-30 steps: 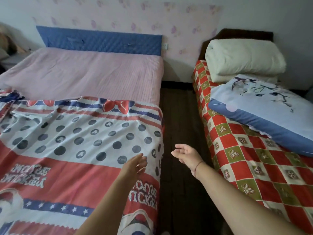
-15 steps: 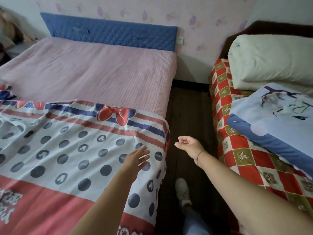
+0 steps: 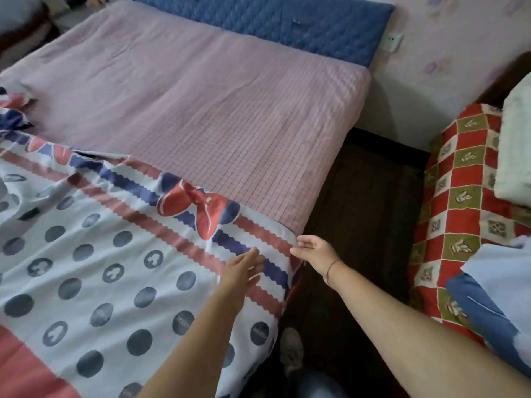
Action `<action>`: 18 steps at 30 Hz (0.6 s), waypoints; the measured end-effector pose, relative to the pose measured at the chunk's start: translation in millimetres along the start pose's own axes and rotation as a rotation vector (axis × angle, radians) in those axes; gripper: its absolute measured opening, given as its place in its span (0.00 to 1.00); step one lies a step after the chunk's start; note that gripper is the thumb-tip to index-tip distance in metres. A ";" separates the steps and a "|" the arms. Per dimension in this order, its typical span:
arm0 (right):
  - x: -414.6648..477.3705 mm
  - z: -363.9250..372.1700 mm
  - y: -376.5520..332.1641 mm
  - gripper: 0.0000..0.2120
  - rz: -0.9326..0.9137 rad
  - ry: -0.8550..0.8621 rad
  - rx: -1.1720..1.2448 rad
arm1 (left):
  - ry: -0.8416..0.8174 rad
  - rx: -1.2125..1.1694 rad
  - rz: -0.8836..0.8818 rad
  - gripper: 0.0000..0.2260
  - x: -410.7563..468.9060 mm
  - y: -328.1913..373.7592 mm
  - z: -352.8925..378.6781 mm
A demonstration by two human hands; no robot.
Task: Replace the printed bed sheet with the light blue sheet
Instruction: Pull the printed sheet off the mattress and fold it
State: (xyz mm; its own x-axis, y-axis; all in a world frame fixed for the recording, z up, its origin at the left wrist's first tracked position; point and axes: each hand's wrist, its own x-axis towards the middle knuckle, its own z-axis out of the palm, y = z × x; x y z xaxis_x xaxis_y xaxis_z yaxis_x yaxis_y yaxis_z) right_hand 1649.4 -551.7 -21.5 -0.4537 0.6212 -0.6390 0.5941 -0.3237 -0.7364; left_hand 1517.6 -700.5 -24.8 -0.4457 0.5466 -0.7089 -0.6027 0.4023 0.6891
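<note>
- The printed bed sheet [image 3: 100,268] covers only the near part of the left bed. Its far edge runs across the bed in loose wrinkles and its right side hangs over the bed's edge.
- It looks like thin, light, limp cotton that will bunch and drag instead of lifting as one piece. The far right corner, just beyond the red bow print, seems the best place to take hold, gathering from there towards the near end.
- Beyond that edge the pink quilted mattress pad [image 3: 201,96] lies bare up to the blue headboard [image 3: 287,21].
- The left hand [image 3: 244,268] lies low over the sheet near that far right corner. Its fingers are straight and slightly spread and grip nothing; whether the palm presses the cloth or only hovers I cannot tell.
- The right hand [image 3: 313,251] is just beside it at the bed's right edge, palm turned left. Its fingers are loosely extended and the tips meet the sheet's corner, with no pinch closed on the cloth yet.
- A dark floor strip [image 3: 367,211] separates the two beds.
- On the right bed, the light blue sheet [image 3: 505,268] lies folded on the red checked cover [image 3: 459,225], well apart from both hands. It looks equally soft and light.
</note>
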 end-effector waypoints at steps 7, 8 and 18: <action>52.6 2.7 -29.5 0.24 -0.049 -0.075 -0.060 | 0.047 -0.146 -0.040 0.16 24.6 3.9 13.7; 60.1 2.4 -32.3 0.24 -0.060 -0.090 -0.075 | 0.060 -0.168 -0.039 0.16 28.3 3.3 13.8; 131.5 9.1 -84.9 0.23 -0.104 -0.383 -0.364 | 0.321 -0.514 -0.019 0.13 58.7 21.1 42.8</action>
State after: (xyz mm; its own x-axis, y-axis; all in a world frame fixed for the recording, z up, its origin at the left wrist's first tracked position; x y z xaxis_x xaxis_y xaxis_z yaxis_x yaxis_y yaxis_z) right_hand 1533.3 -449.0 -45.0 -0.6919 0.3099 -0.6521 0.6941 0.0366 -0.7190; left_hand 1507.0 -628.5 -45.4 -0.5612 0.2618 -0.7852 -0.8192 -0.0401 0.5721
